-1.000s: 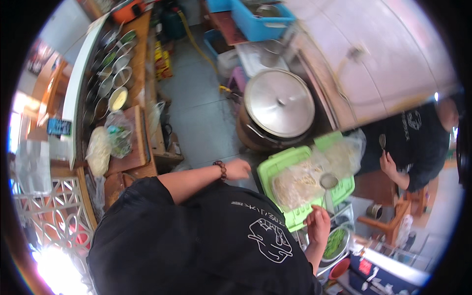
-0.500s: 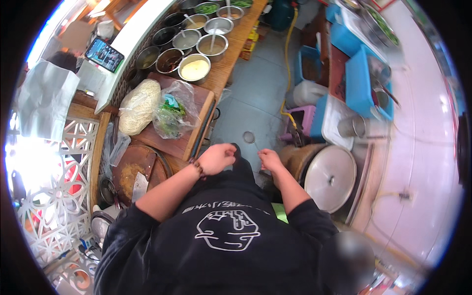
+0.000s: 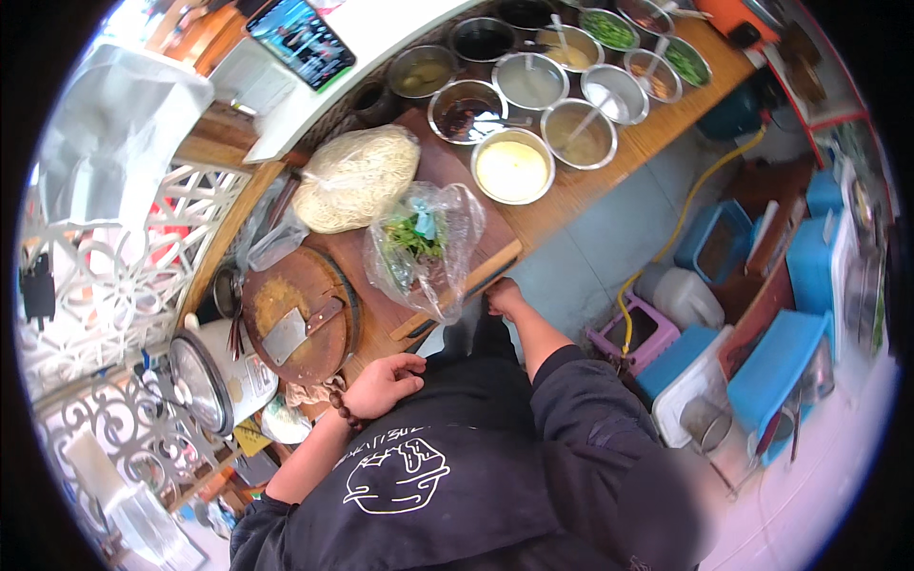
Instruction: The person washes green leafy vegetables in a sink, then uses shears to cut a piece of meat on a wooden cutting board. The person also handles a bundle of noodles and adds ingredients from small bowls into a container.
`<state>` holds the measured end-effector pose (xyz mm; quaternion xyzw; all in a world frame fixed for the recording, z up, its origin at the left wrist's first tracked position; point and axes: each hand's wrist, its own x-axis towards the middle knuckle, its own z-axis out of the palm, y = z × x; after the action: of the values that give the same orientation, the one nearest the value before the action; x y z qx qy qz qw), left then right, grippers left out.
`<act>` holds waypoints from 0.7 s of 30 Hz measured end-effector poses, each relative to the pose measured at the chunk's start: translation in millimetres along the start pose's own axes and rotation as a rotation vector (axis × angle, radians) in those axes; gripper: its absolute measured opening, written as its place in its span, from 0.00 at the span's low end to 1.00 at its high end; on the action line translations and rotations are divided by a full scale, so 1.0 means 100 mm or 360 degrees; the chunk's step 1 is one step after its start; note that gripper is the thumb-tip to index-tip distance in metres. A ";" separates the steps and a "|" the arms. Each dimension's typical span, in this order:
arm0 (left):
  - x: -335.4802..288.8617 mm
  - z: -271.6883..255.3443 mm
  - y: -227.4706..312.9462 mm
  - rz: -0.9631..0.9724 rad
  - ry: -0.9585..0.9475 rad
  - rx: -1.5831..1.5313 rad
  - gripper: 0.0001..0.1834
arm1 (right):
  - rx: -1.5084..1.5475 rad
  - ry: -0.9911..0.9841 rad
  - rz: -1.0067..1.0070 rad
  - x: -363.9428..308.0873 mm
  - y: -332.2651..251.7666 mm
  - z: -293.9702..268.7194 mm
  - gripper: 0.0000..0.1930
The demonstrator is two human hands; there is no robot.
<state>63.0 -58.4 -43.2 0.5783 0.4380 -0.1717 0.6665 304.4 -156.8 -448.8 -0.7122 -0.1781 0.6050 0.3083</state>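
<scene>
My left hand (image 3: pixel 386 384), a beaded bracelet at its wrist, hangs in front of my dark top near the counter's edge. Its fingers are loosely bent, thumb apart, with nothing in them. My right hand (image 3: pixel 503 298) is closed beside the front edge of the rectangular cutting board (image 3: pixel 490 249); whatever it may hold is hidden. On that board lie a clear plastic bag of leafy greens (image 3: pixel 419 233) and a bag of pale noodles (image 3: pixel 357 179). Left of it, a cleaver (image 3: pixel 288 336) rests flat on a round chopping block (image 3: pixel 319 366).
Several metal bowls of sauces and seasonings, including one with pale yellow contents (image 3: pixel 513 167), crowd the counter's far side. A phone (image 3: pixel 301 41) stands above them. At left is a lidded pot (image 3: pixel 200 376). Blue bins (image 3: pixel 783 366) and a purple crate (image 3: pixel 636 328) sit at right.
My view has turned left, bringing the counter nearer the middle and the whole cleaver into sight. My hands have moved apart; the right is now by the board's edge.
</scene>
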 end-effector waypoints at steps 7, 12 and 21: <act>-0.14 0.07 -0.13 -0.0119 0.0343 -0.0067 0.21 | -0.0024 -0.0070 0.0061 0.31 -0.65 0.28 0.09; -0.14 0.08 -0.35 0.0068 0.0567 -0.0119 0.20 | -0.0552 -0.0298 0.0122 -0.10 -0.94 -0.16 0.09; 0.13 -0.06 -0.05 0.0512 0.1166 0.0290 0.24 | 0.0049 -0.0716 0.0025 -1.74 -1.91 -1.49 0.13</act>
<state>64.4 -50.4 -56.4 0.7191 0.5333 0.1140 0.4308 435.9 -156.7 -181.4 -0.5559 -0.2275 0.7536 0.2670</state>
